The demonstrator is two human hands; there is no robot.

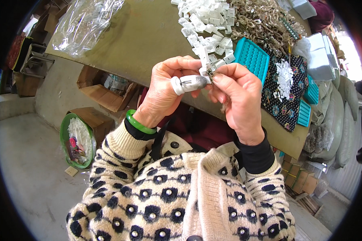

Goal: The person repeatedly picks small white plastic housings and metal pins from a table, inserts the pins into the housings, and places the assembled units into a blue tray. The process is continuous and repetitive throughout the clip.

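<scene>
Currently | white plastic piece [206,69] | between left fingers [188,63] and right fingers [227,83]

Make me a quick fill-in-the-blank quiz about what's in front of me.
1. The wrist of the left hand wears a bangle coloured ____.
2. The left hand and the ____ hand meet at a small white piece.
3. The heap of flakes on the patterned cloth is ____ in colour.

Missing words: green; right; white.

My cream cardigan [207,193] carries black spots [119,174], pearly beads [152,215] and dark buttons [174,144]. Beyond its left sleeve [116,148] come a black cuff [134,132], a green bangle [138,125] and a smudged white thumb cover [191,84]; beyond its right sleeve [265,180], another black cuff [255,154].
</scene>
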